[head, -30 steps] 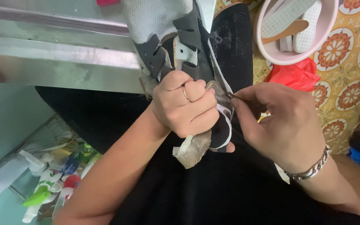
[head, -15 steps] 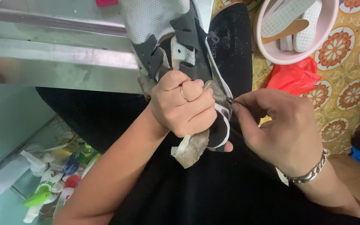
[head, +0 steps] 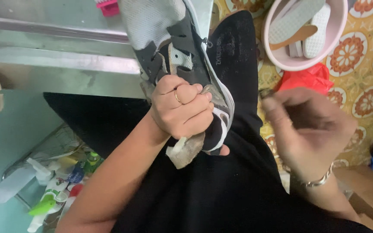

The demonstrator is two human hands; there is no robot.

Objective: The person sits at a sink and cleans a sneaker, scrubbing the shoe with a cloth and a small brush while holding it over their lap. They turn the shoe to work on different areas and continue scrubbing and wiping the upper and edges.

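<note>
The left hand (head: 182, 108) gripped the grey-and-white sneaker (head: 173, 47) over the lap, long axis running far-to-near, while the blurred right hand (head: 309, 125), fingers pinched on something unclear, hovered just right of it.

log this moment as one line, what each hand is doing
left hand: grips grey-and-black sneaker over lap | right hand: blurred, apart from shoe, fingers pinched, contents unclear | pink basin: on patterned floor

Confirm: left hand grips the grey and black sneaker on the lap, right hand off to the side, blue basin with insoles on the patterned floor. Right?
Almost. The basin is pink, not blue, as the head view shows. The rest holds: left hand grips the grey and black sneaker on the lap, right hand is off to the side, and insoles lie in the basin on the patterned floor.
</note>
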